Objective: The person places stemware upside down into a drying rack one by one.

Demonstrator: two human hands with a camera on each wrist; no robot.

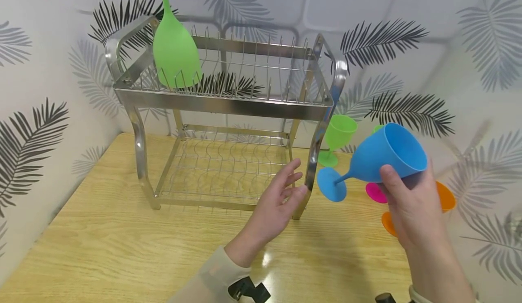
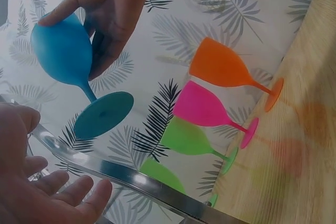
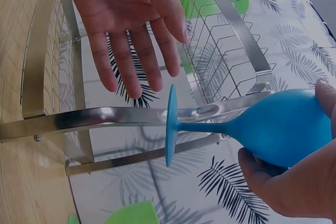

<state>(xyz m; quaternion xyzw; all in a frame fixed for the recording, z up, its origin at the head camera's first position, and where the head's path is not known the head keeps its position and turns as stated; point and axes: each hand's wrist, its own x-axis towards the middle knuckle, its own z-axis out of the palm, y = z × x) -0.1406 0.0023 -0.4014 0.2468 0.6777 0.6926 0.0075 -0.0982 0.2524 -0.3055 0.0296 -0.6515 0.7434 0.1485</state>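
Note:
My right hand (image 1: 416, 208) grips a blue goblet (image 1: 373, 158) by its bowl, in the air to the right of the rack. The goblet is tilted, its mouth up to the right and its foot pointing left. My left hand (image 1: 275, 208) holds nothing; its fingers are loosely extended beside the rack's front right leg. In the right wrist view the left palm (image 3: 126, 9) faces the camera, its fingertips near the goblet's foot (image 3: 171, 124). A green goblet (image 1: 175, 51) stands upside down on the left of the two-tier metal dish rack's (image 1: 224, 103) upper tier.
Upright goblets stand along the wall right of the rack: green ones (image 2: 189, 139), a pink one (image 2: 202, 104) and an orange one (image 2: 220, 65). The rack's lower wire tier (image 1: 220, 167) sits over the wooden table (image 1: 102, 239). Leaf-patterned wall covering (image 1: 481, 113) is behind.

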